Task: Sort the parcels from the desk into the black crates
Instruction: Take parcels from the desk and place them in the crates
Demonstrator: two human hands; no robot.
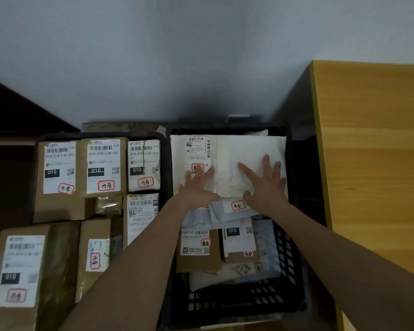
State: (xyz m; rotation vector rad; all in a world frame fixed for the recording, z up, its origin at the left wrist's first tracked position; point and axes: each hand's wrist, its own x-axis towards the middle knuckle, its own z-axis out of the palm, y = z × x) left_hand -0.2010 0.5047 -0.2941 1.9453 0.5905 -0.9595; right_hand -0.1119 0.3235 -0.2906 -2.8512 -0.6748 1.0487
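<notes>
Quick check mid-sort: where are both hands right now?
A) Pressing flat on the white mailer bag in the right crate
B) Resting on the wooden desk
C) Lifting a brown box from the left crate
A: the left hand and right hand lie with fingers spread on the white mailer bag in the right crate.

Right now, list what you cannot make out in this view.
Head view only:
- Small print on the white parcel's label: too small, and the left hand covers its lower edge.
- Parcels beneath it in the right crate: hidden by the stack and both forearms.
- Near-left box: label blurred, cut off by the frame.
- Desk top: cut off right.
</notes>
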